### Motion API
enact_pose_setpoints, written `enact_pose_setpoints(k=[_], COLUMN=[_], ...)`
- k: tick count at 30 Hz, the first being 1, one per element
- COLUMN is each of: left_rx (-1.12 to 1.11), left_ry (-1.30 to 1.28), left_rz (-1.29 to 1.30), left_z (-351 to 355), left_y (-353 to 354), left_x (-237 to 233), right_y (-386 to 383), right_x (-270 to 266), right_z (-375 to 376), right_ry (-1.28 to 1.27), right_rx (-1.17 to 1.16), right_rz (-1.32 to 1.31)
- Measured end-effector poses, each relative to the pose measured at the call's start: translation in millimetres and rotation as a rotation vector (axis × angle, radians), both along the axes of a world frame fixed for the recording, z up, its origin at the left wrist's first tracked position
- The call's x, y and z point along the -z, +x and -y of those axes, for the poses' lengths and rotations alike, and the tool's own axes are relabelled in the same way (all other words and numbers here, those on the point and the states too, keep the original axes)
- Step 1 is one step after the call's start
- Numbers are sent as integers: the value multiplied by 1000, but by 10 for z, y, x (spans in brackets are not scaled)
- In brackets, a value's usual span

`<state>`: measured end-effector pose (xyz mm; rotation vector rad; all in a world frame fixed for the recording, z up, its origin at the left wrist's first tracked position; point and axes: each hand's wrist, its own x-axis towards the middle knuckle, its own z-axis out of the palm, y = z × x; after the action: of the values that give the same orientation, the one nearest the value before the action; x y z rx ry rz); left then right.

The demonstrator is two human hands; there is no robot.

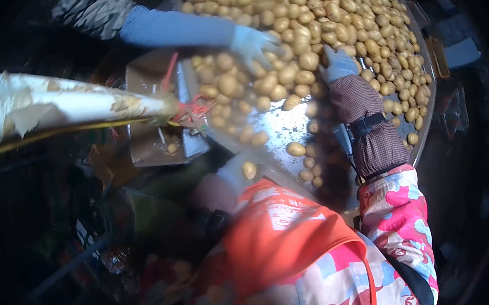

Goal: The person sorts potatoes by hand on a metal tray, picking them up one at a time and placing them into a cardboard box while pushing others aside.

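My left hand (234, 172), in a pale glove and blurred by motion, is low beside the near edge of the metal tray, with one potato (249, 170) in its fingers. My right hand (340, 65), also gloved, reaches onto the potato pile (326, 16); its fingers are extended and touch potatoes at the pile's near side. Between my hands, several loose potatoes lie on the shiny tray surface (282, 130). Another person's gloved hand (253, 45) rests with spread fingers on potatoes to the left of my right hand.
A white pipe (76, 102) with peeling tape and red string at its end juts in from the left. Beneath its tip stands a cardboard box (147, 139). The tray's raised rim (426, 134) curves along the right side.
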<state>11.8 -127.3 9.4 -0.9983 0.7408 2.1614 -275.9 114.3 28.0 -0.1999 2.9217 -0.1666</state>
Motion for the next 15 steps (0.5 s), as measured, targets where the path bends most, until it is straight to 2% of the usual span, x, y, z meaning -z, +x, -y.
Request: enact_pose_setpoints(k=[2, 3, 4, 6, 7, 9, 11, 13, 14, 15], left_rx=[70, 80, 38, 34, 74, 111, 109, 79, 62, 47], left_ry=[-112, -152, -159, -247, -333, -299, -45, -10, 0, 11], left_rz=[-33, -60, -119, -412, -649, -683, -287, -160, -100, -39], left_z=[8, 0, -15, -7, 51, 90, 110, 53, 62, 120], left_y=[77, 109, 99, 192, 272, 284, 139, 79, 36, 60], left_x=[86, 94, 58, 279, 716, 872, 475, 219, 105, 37], right_y=[-36, -31, -2, 256, 339, 554, 955, 1591, 1820, 2023], right_x=[63, 292, 222, 10, 38, 232, 210, -90, -208, -246], right_z=[-15, -117, -131, -172, -227, -350, -264, 98, 265, 428], right_ry=[0, -108, -185, -329, -381, -472, -663, -791, -771, -902], right_rx=[34, 15, 50, 119, 140, 127, 156, -1, -227, -344], right_rz=[85, -20, 33, 155, 154, 110, 115, 269, 354, 437])
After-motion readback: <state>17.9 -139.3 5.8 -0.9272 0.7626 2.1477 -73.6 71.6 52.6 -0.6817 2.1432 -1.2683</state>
